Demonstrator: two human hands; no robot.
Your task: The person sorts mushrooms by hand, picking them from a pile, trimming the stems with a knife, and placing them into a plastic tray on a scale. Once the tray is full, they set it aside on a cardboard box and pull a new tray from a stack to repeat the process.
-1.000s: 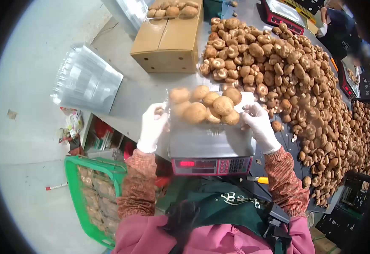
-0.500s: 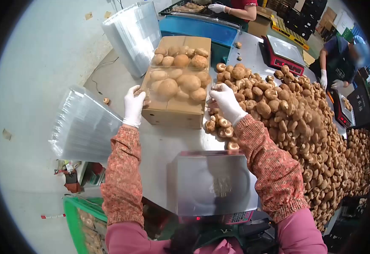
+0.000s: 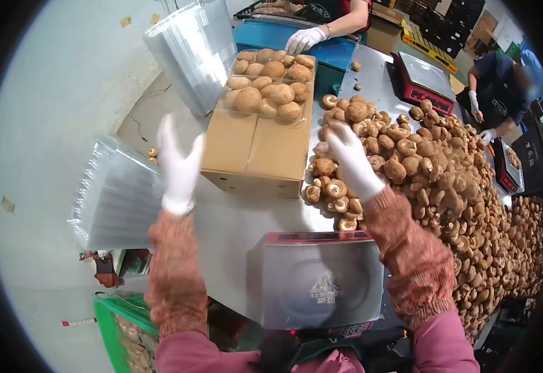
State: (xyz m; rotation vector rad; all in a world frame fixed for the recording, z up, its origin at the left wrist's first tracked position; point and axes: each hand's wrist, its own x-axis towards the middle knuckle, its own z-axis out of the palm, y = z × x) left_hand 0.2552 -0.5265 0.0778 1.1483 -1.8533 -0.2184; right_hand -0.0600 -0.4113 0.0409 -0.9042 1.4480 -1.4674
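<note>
My left hand (image 3: 180,165), in a white glove, is raised left of a cardboard box (image 3: 234,138), fingers spread, holding nothing. My right hand (image 3: 353,160), gloved with the fingertips showing, hovers beside the box over the edge of a mushroom pile (image 3: 433,177). Its fingers look loosely extended and slightly blurred, with nothing visible in them. On the back half of the box, two clear plastic trays stand one behind the other, filled with brown mushrooms (image 3: 248,99). Neither hand touches the trays.
A scale (image 3: 321,280) sits in front of me. Stacks of clear trays (image 3: 119,196) stand at left and behind. A green crate (image 3: 113,323) is lower left. Another scale (image 3: 423,81) stands beyond the pile. Across the table, a co-worker's gloved hand (image 3: 305,40) reaches near the trays; another person works at right.
Both hands have let go of the front tray and moved away from it. That tray now sits farther back, against the rear one. The co-worker's hand has come closer to the box.
</note>
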